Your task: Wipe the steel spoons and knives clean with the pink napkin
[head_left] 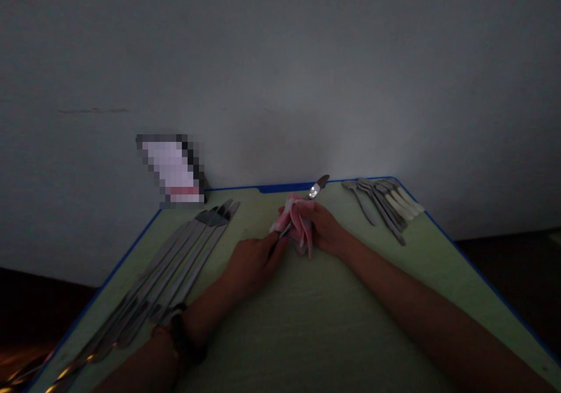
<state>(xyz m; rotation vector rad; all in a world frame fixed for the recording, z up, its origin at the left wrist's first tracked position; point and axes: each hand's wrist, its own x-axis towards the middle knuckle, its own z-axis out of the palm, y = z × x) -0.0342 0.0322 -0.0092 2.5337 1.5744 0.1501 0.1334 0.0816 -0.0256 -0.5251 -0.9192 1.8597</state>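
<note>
A table knife slants up and to the right over the middle of the table, its blade pointing at the wall. My left hand is closed round the lower end of its handle. A pink and white cloth is bunched round the knife above that. My right hand grips the cloth from the right side, its fingers partly hidden by the folds. The knife's middle is covered by the cloth.
Several knives lie in a row along the table's left side. Spoons and some pale-handled cutlery lie at the back right. A blurred upright screen leans at the back left. The green table has a blue edge and meets a grey wall.
</note>
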